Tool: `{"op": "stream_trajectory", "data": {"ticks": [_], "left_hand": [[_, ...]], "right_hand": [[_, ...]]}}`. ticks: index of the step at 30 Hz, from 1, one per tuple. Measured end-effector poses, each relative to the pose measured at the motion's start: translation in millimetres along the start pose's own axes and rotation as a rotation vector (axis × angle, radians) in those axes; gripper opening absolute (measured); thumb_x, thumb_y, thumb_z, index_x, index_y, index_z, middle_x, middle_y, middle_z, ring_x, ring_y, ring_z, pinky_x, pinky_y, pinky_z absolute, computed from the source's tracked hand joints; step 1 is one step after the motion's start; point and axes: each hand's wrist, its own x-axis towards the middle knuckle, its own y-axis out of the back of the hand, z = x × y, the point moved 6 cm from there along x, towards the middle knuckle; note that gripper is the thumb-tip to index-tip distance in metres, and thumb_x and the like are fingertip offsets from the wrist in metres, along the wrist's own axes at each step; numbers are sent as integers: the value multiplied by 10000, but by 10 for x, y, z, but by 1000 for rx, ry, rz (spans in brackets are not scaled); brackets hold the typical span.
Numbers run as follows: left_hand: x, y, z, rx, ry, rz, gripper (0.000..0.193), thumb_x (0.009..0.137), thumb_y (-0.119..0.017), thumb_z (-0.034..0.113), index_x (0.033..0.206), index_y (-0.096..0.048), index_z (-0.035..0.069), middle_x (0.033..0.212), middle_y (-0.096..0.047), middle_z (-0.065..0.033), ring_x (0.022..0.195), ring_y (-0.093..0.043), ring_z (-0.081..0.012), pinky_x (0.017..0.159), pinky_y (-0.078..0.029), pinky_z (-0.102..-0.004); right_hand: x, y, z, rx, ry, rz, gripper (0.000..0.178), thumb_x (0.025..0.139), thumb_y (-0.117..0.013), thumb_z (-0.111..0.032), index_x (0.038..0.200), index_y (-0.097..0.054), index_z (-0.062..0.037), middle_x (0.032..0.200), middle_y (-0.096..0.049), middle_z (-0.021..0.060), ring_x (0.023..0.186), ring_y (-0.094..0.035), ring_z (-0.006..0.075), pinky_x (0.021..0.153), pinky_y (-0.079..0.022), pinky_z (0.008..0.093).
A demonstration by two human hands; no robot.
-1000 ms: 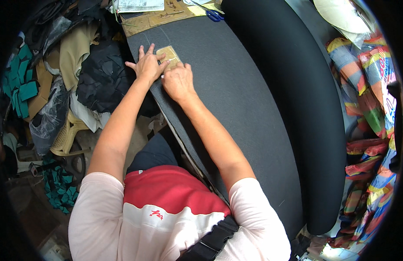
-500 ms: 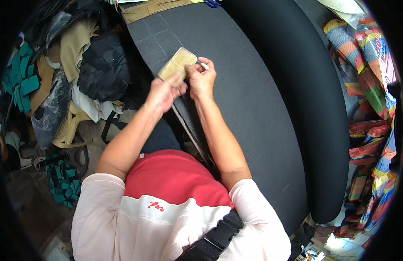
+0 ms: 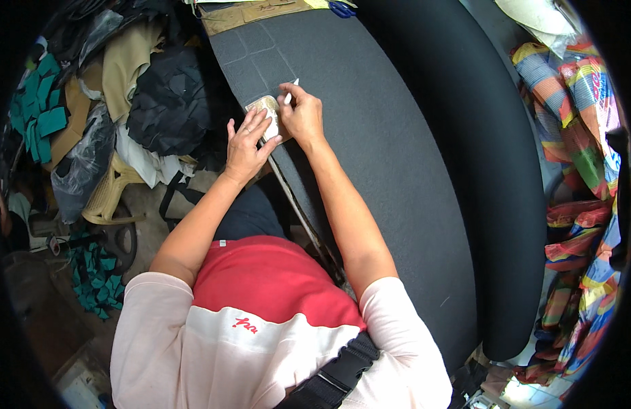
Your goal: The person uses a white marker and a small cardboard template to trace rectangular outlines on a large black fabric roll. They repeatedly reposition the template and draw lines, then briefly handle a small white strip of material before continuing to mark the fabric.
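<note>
A small pale, tan-and-white template (image 3: 266,104) with rounded corners lies flat at the left edge of the dark grey sheet material (image 3: 397,204). My left hand (image 3: 246,146) rests on it, fingers spread and pressing it down. Just to the right, my right hand (image 3: 303,117) is closed around a white marking stick (image 3: 288,99), held against or just above the sheet beside the template. I cannot tell whether its tip touches. Faint chalk outlines (image 3: 250,48) of several rounded shapes show on the sheet beyond my hands.
Blue-handled scissors (image 3: 342,9) and brown cardboard (image 3: 254,13) lie at the sheet's far end. A thick black roll (image 3: 492,170) runs along the right. Cloth scraps (image 3: 169,102), a beige plastic chair (image 3: 111,194) and teal offcuts (image 3: 97,279) crowd the left; colourful bundles (image 3: 581,225) sit far right.
The template has gone from being held up in my hands to lying on the sheet. My left hand has opened flat over it, and my right hand has shifted slightly left with the stick.
</note>
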Motion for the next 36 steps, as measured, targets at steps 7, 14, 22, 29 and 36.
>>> {"op": "stream_trajectory", "data": {"ticks": [7, 14, 22, 29, 36], "left_hand": [[7, 9, -27, -69, -5, 37, 330, 879, -562, 246, 1143, -622, 58, 1303, -530, -78, 1293, -395, -244, 1030, -232, -563], [17, 0, -58, -133, -20, 70, 310, 884, -547, 219, 1140, -624, 62, 1300, -532, -74, 1288, -403, -230, 1020, -253, -558], [27, 38, -82, -105, 18, 54, 298, 853, -584, 251, 1096, -651, 92, 1275, -556, -26, 1263, -431, -198, 981, -285, -541], [55, 60, -43, -53, 21, 45, 292, 838, -599, 258, 1081, -662, 108, 1274, -557, -22, 1251, -441, -191, 968, -272, -561], [204, 78, 161, 196, -1, -189, 335, 862, -574, 266, 1145, -632, 95, 1310, -531, -47, 1285, -411, -190, 1013, -140, -660]], "right_hand": [[99, 73, 82, 65, -73, 21, 194, 830, -640, -195, 901, -705, -28, 698, -670, 123, 613, -630, 177, 597, -492, 309], [130, -47, -46, -66, 21, -48, 214, 803, -635, -237, 873, -714, -51, 735, -667, 170, 678, -663, 289, 650, -506, 369], [23, 36, -203, -321, 91, -64, 224, 810, -611, -225, 884, -704, -36, 757, -659, 193, 706, -653, 329, 683, -514, 380], [-684, 119, -504, -812, 335, -66, 106, 755, -627, -139, 711, -647, -45, 712, -637, 124, 719, -606, 273, 650, -454, 391], [-845, 315, -461, -153, 110, -39, 136, 778, -595, -106, 750, -685, -7, 633, -637, 144, 600, -632, 223, 594, -483, 347]]}}
